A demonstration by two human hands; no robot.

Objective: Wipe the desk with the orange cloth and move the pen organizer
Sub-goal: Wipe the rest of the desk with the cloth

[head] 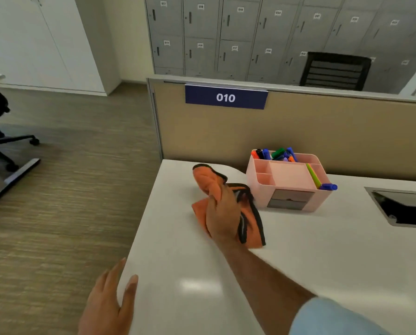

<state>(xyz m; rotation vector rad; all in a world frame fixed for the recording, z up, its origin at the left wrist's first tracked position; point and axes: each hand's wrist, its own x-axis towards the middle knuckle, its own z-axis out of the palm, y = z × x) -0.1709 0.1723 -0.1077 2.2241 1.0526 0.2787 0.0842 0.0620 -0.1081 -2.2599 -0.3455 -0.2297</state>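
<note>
My right hand [222, 213] grips the orange cloth [208, 181], black-edged and bunched, on the white desk [299, 250] near its far left corner. Part of the cloth sticks up beyond my fingers and part hangs to the right of my hand. A pink pen organizer [288, 181] stands just right of the cloth, against the partition, with coloured markers in its back and right compartments. My left hand [108, 303] rests flat with fingers apart on the desk's left edge, holding nothing.
A tan partition [299, 131] with a blue "010" sign [226, 97] backs the desk. A cable opening [405, 207] is cut in the desk at right. Left of the desk is wood floor with an office chair base [8, 143]. Grey lockers stand behind.
</note>
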